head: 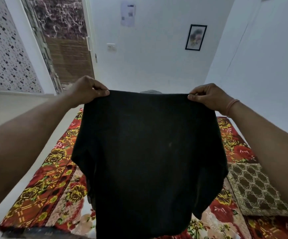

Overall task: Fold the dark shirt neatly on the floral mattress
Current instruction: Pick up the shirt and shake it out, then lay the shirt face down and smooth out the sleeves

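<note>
The dark shirt (148,161) hangs spread in the air in front of me, above the floral mattress (53,178). My left hand (86,91) pinches its upper left corner. Its upper right corner is pinched by my right hand (208,98), which wears a thin orange band at the wrist. The top edge is stretched straight between the two hands. The cloth widens lower down, and its lower part hides the middle of the mattress. Which end of the shirt is up I cannot tell.
A brown patterned pillow (257,188) lies on the mattress at the right. White floor (19,107) runs along the left side. A white wall with a framed picture (195,37) stands ahead, and a doorway (65,40) opens at the far left.
</note>
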